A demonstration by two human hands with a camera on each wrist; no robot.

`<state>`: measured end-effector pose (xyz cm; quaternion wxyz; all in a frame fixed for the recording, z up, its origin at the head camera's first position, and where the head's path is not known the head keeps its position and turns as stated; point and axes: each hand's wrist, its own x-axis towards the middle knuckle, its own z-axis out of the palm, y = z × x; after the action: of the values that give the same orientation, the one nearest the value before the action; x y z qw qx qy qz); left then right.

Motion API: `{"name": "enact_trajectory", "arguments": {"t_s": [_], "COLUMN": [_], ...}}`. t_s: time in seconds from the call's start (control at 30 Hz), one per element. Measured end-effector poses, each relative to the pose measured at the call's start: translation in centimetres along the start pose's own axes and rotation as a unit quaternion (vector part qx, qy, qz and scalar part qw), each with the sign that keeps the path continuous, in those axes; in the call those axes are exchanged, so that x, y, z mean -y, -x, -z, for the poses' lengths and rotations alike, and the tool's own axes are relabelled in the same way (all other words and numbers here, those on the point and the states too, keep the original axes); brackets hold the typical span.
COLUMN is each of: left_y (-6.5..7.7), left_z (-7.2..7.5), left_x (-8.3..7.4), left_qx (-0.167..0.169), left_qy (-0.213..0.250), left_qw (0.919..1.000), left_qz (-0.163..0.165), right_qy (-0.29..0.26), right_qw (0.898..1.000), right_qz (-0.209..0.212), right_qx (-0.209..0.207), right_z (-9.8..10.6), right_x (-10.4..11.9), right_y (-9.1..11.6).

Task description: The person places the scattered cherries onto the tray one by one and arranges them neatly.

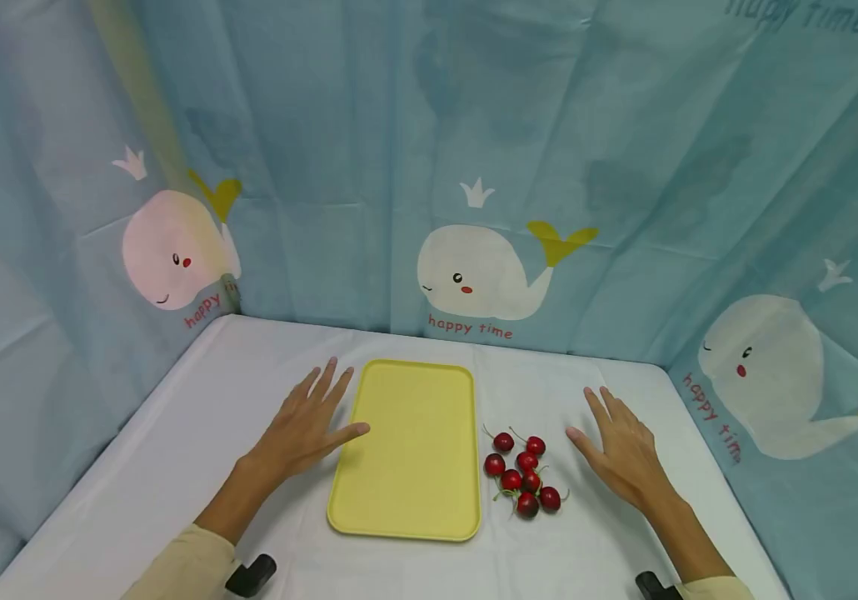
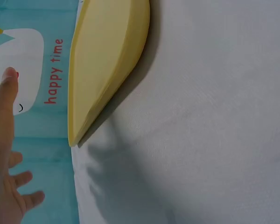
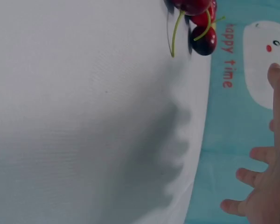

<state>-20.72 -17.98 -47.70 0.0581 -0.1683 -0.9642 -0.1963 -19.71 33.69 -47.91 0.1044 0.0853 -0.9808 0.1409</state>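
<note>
A yellow rectangular tray [image 1: 406, 450] lies flat on the white table with nothing on it. Just right of it is a loose group of several dark red cherries [image 1: 527, 505], some with green stems. My left hand [image 1: 297, 433] hovers by the tray's left edge, fingers spread and straight, its thumb over the rim in the head view. To the right of the cherries, my right hand [image 1: 620, 454] is held above the table with fingers extended, holding nothing. Both wrist views show each hand raised, its shadow falling on the cloth; cherries [image 3: 204, 41] appear at the top of the right one.
A white cloth covers the table [image 1: 197, 417]. Blue curtains [image 1: 309, 167] printed with whales and "happy time" hang behind it and at both sides. A black strap device [image 1: 251, 575] sits at the left wrist, another [image 1: 656, 586] at the right.
</note>
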Motion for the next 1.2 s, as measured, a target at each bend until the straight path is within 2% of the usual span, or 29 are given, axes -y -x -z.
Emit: {"name": "enact_trajectory", "arguments": {"t_s": [0.1, 0.2, 0.43, 0.6, 0.83, 1.0, 1.2], "left_y": [0.0, 0.1, 0.5, 1.1, 1.9, 2.3, 3.0], "left_z": [0.1, 0.2, -0.5, -1.1, -1.8, -2.2, -2.5], "left_x": [-0.2, -0.4, -0.1, 0.4, 0.9, 1.1, 1.4], "left_qx": [0.004, 0.017, 0.032, 0.05, 0.083, 0.09, 0.087], "left_qy": [0.042, 0.09, 0.132, 0.162, 0.163, 0.155, 0.167], "left_qw": [0.999, 0.9958, 0.9907, 0.9856, 0.9828, 0.9834, 0.9816], "left_qz": [-0.012, -0.009, -0.005, 0.005, 0.026, 0.03, 0.031], "right_qy": [-0.023, -0.047, -0.094, -0.123, -0.158, -0.176, -0.179], "right_qw": [1.0, 0.999, 0.995, 0.992, 0.985, 0.982, 0.981], "right_qz": [-0.005, -0.01, -0.007, -0.013, -0.021, -0.008, 0.012], "right_qx": [0.003, 0.009, 0.012, 0.036, 0.063, 0.069, 0.073], "right_z": [-0.1, -0.2, -0.8, -1.2, -1.9, -2.5, -3.0], "right_x": [0.0, 0.1, 0.4, 1.1, 2.1, 2.4, 2.5], "right_y": [0.4, 0.8, 1.0, 0.9, 0.8, 0.6, 0.4]}}
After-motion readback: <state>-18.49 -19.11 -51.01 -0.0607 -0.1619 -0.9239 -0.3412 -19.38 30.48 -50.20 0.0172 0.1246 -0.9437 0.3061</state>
